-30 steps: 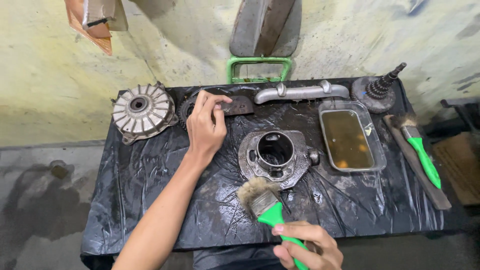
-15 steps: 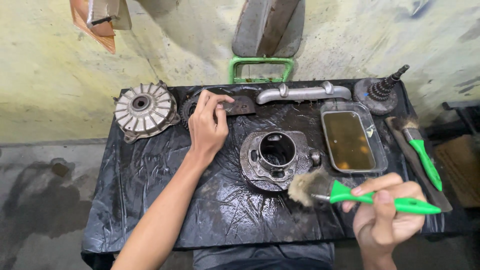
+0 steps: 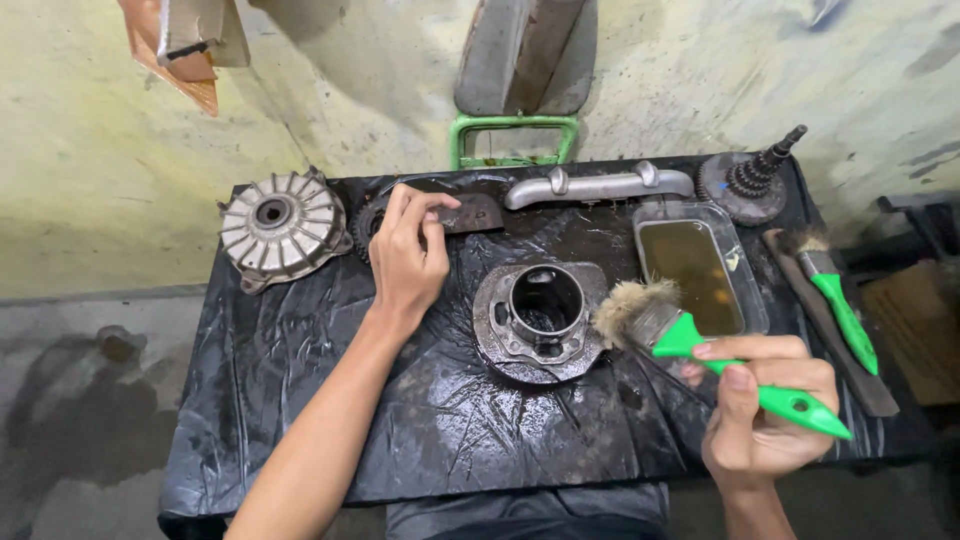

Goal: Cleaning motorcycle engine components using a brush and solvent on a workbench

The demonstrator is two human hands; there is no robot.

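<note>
Nearest the camera, at the table's front right edge, the right hand [image 3: 765,410] is wrapped around the green handle of a paintbrush [image 3: 700,350], fingers curled over the top and thumb pressed across, and the brush slants up and left so its worn, pale bristles sit just beside the right rim of the round metal housing [image 3: 540,322]. That housing lies flat in the middle of the black plastic sheet [image 3: 300,400] covering the table, open bore facing up, wet and oily all around. Coming in from the lower left, the bare forearm runs up to the left hand [image 3: 408,262], which is loosely curved, fingertips down on a dark flat metal piece [image 3: 478,212] near the back of the table; whether it grips anything underneath, I cannot tell. Just right of the housing sits a clear rectangular tray [image 3: 752,300] of brownish liquid, and beyond that, along the right edge, a second green-handled brush [image 3: 838,305] rests on a long dark bar [image 3: 835,345]. Further back on the left, a finned grey drum hub [image 3: 282,222] lies flat. Along the far edge there is a grey metal pipe [image 3: 600,186], and at the far right corner a geared shaft [image 3: 752,182] points up and away. Behind the table, a green metal frame [image 3: 512,125] stands against the stained yellow wall [image 3: 100,180]
</note>
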